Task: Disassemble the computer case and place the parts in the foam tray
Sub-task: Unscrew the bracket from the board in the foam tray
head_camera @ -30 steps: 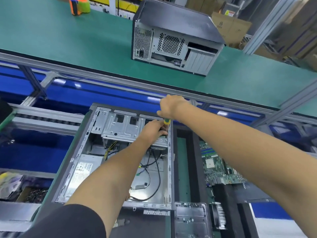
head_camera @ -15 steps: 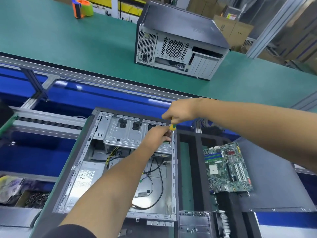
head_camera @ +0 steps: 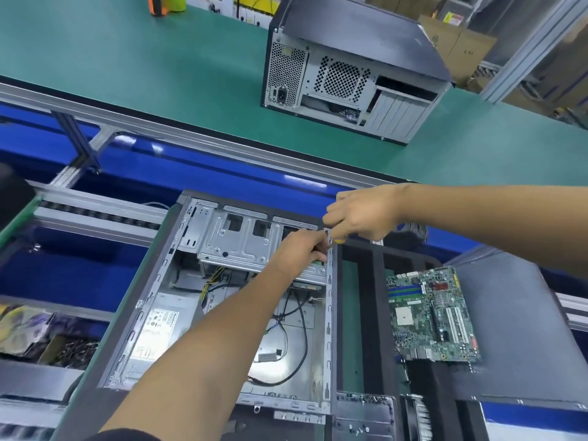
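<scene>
Nearest lay the open computer case (head_camera: 178, 313) on its side, long axis running away from the person, cables and power supply (head_camera: 156, 332) exposed. To its right sat the black foam tray (head_camera: 366, 281), already holding a motherboard (head_camera: 429, 313). At the case's far right corner both hands met: the left hand (head_camera: 299, 249) curled on the silver drive cage (head_camera: 235, 243), the right hand (head_camera: 359, 214) gripping what seemed a yellow-handled screwdriver (head_camera: 338, 240). Farther off, a second case (head_camera: 350, 74) stood on the green tabletop (head_camera: 127, 58)
</scene>
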`<state>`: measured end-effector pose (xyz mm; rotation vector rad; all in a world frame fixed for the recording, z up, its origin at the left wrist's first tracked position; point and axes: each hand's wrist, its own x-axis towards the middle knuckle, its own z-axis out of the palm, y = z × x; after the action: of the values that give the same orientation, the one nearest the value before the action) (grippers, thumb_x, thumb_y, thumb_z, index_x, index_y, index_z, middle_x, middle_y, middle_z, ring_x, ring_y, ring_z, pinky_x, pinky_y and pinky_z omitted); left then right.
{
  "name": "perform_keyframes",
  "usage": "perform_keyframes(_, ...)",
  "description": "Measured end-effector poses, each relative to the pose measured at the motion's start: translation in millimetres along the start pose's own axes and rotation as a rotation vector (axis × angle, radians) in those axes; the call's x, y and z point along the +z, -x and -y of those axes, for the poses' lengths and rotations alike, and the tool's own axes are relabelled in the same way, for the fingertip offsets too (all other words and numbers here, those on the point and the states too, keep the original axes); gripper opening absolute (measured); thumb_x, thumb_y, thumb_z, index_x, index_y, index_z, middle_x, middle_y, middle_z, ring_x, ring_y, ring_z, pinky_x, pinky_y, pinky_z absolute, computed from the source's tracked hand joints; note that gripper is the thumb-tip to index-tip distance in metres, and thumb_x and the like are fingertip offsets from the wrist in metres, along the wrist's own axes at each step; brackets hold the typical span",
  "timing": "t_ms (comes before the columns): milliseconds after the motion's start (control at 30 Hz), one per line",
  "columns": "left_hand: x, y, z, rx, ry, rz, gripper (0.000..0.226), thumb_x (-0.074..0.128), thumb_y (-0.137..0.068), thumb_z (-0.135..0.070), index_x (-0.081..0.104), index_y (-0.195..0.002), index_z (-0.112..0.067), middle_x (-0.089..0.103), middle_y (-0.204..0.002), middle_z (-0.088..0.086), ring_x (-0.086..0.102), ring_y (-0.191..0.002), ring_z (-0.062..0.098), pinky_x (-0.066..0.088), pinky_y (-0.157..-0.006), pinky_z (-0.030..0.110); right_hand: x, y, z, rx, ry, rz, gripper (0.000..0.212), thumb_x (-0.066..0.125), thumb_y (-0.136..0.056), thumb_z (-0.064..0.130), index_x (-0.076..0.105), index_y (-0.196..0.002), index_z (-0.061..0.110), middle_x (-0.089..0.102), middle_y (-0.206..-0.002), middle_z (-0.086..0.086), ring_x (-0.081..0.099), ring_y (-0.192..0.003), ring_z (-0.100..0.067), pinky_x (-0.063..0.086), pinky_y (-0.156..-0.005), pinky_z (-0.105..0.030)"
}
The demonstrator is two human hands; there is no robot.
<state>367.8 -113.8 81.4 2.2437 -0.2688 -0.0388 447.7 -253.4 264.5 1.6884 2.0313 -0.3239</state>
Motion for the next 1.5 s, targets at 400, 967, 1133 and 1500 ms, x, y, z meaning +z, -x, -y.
perform_keyframes(400,2.7,-1.2,4.8,-0.013,0.048,0.002,0.022,0.083,-0.081,-0.018,0.063,-0.088,-0.025,0.064,-0.082,-0.016,0.06,-0.085,0.005,0.051,-0.078,0.028,17.2,-21.6,36.4,0.85,-0.856,-0.683,0.03,0.047,-0.074,0.003,0.051,-0.098,0.022,0.061,-0.091,0.005,0.056,-0.085,-0.019,0.049,-0.069,-0.042)
perform_keyframes(967,6.0,-4.5,7.4,-0.053,0.022,-0.007,0.017,0.078,-0.086,-0.011,0.065,-0.091,-0.021,0.062,-0.09,-0.004,0.063,-0.084,0.007,0.051,-0.083,0.022,-5.7,-22.8,11.7,0.883,-0.539,-0.107,0.011,0.05,-0.09,0.023,0.047,-0.079,0.024,0.057,-0.075,0.005,0.047,-0.067,-0.018,0.028,-0.056,-0.032)
perform_keyframes(1133,6.6,-3.1,7.4,-0.057,0.035,-0.022,0.024,0.08,-0.084,-0.01,0.063,-0.087,-0.027,0.06,-0.089,-0.006,0.063,-0.081,0.002,0.047,-0.081,0.014,-8.2,-22.0,10.8,0.843,-0.799,-0.045,0.018,0.068,-0.078,0.013,0.062,-0.091,0.024,0.061,-0.094,0.001,0.06,-0.082,-0.024,0.049,-0.067,-0.042)
perform_keyframes(1500,7.6,-3.4,9.2,-0.052,0.052,-0.029,0.028,0.083,-0.084,-0.013,0.062,-0.092,-0.029,0.062,-0.083,-0.014,0.06,-0.079,-0.001,0.048,-0.077,0.017,0.5,0.1,5.6,0.906,-0.684,-0.036,0.018,0.057,-0.093,0.027,0.046,-0.107,0.031,0.055,-0.084,0.001,0.05,-0.072,-0.026,0.038,-0.061,-0.039)
